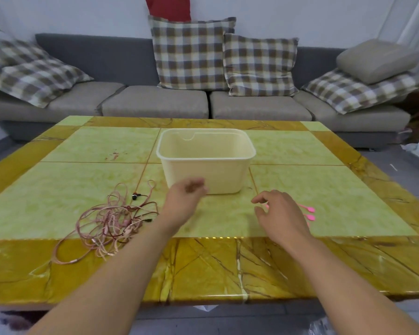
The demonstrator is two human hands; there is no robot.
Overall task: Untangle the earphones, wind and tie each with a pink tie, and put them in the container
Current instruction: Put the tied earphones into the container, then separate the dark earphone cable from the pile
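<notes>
A tangled heap of pink earphone cables lies on the table at the left, with a dark earbud at its upper edge. A cream plastic container stands at the table's middle, nothing visible inside. Pink ties lie to the right, partly hidden behind my right hand. My left hand hovers just in front of the container, blurred, fingers loosely curled, holding nothing. My right hand hovers over the table beside the ties, fingers relaxed and spread, empty.
The table is a glossy green and yellow marble-patterned top. Behind it stands a grey sofa with checked cushions. Grey floor shows at the right and below the near edge.
</notes>
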